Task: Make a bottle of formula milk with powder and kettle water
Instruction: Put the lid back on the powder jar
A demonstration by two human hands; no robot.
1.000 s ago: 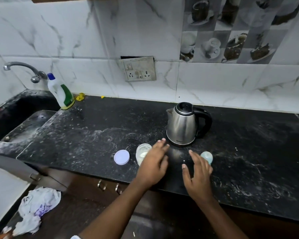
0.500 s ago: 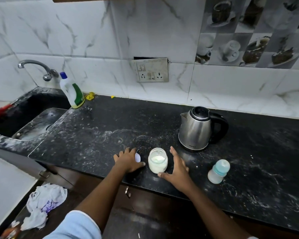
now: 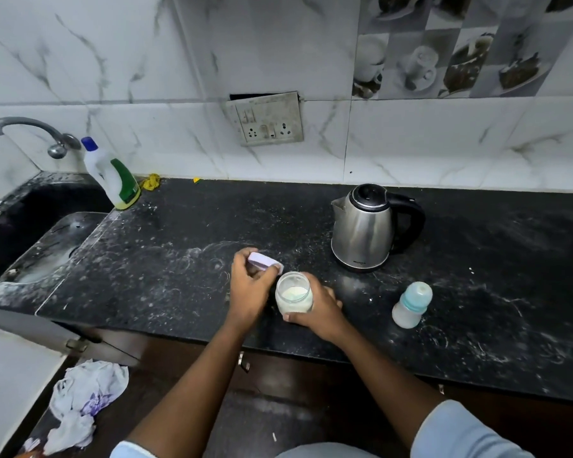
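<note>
Left hand (image 3: 250, 287) pinches lid (image 3: 264, 261) between thumb and fingertips, lid tilted, just up-left of jar mouth and not on it. Right hand (image 3: 320, 309) wraps jar (image 3: 293, 295) from the right side, thumb across the near wall, fingers curled behind. Jar is open and upright, with white powder in the lower part; it sits near the front edge of counter (image 3: 179, 259), and I can't tell whether its base is touching the counter or slightly lifted. Kettle (image 3: 361, 229) stands behind and to the right of the jar, lid shut, handle pointing right, spout left, clear of both hands. Bottle (image 3: 411, 305) is capped with a teal top, upright on the counter, right of the right hand and in front of the kettle, nothing touching it. Counter is dark stone with white powder smears. Sink (image 3: 30, 233) at far left, tap (image 3: 27, 130) over it, cleaner bottle (image 3: 113, 175) at the back corner by the wall. Socket (image 3: 267, 119) on the tiles above. Crumpled cloth (image 3: 83, 395) on the floor, lower left.
</note>
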